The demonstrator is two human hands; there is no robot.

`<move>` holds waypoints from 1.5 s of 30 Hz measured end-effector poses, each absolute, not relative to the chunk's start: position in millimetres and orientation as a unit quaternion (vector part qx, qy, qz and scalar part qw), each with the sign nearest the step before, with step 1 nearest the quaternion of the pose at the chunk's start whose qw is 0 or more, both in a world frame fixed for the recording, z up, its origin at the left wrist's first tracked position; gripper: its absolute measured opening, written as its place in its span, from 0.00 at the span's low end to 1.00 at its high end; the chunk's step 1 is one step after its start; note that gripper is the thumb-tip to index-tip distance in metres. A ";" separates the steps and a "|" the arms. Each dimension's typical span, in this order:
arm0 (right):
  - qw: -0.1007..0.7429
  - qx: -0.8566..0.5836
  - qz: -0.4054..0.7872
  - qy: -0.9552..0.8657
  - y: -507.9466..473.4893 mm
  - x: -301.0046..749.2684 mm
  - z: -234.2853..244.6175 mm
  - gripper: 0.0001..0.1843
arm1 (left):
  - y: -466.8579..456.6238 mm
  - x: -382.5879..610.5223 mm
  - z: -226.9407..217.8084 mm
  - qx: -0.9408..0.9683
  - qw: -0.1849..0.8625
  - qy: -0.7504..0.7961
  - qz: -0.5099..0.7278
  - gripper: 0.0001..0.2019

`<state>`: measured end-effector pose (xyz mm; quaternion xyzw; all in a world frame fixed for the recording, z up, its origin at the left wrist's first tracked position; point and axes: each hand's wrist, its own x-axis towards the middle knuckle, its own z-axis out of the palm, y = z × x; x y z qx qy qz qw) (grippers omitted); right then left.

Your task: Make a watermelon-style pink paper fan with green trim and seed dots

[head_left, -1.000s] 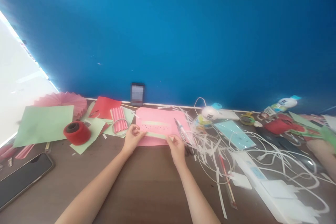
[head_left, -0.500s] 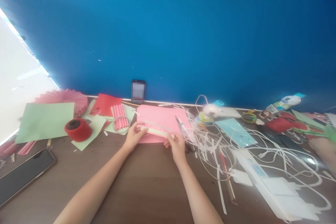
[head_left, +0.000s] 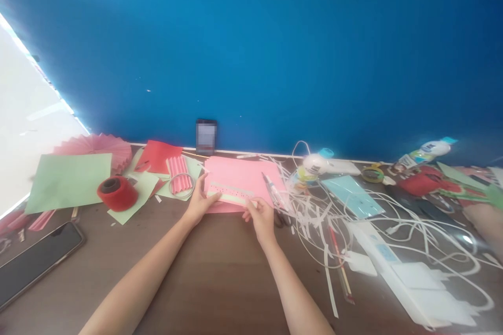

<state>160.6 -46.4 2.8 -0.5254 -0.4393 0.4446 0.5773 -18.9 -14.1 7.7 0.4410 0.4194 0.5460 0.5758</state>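
A pink paper sheet (head_left: 239,172) lies on the brown table (head_left: 220,272) at the middle, below a blue wall. Across its near edge lies a pale strip (head_left: 232,193) with a row of small dark dots. My left hand (head_left: 201,200) pinches the strip's left end with thumb and fingers. My right hand (head_left: 260,217) is closed on the strip's right end. A pen (head_left: 272,191) rests on the pink sheet just right of my right hand.
Left: a red tape roll (head_left: 117,192), green sheets (head_left: 68,180), a pink fan (head_left: 96,146), folded pink paper (head_left: 179,174), a phone (head_left: 35,261). Right: a tangle of white paper strips (head_left: 334,220), glue bottles (head_left: 320,165), a light blue sheet (head_left: 351,196). Another person's arm (head_left: 485,225) shows at far right.
The dotted strip, flat on the pink sheet a second ago, was lifted and turned in both hands and now lies lower, along the sheet's near edge.
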 end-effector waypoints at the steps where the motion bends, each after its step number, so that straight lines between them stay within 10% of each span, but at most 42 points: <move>1: 0.581 -0.532 0.431 -0.440 -47.3 159.9 3.9 0.15 | -14.2 -18.7 6.9 0.446 0.569 0.422 0.546 0.36; 19: 0.585 -0.534 0.363 -0.491 -48.4 162.9 5.9 0.15 | -17.1 -19.3 8.0 0.490 0.538 0.409 0.550 0.37; 32: 0.529 -0.516 0.364 -0.567 -40.7 186.1 7.6 0.12 | -12.3 -30.2 2.9 0.615 0.492 0.374 0.490 0.09; 45: 0.488 -0.517 0.419 -0.565 -43.7 188.4 9.2 0.16 | -9.6 -32.2 2.0 0.635 0.495 0.375 0.460 0.08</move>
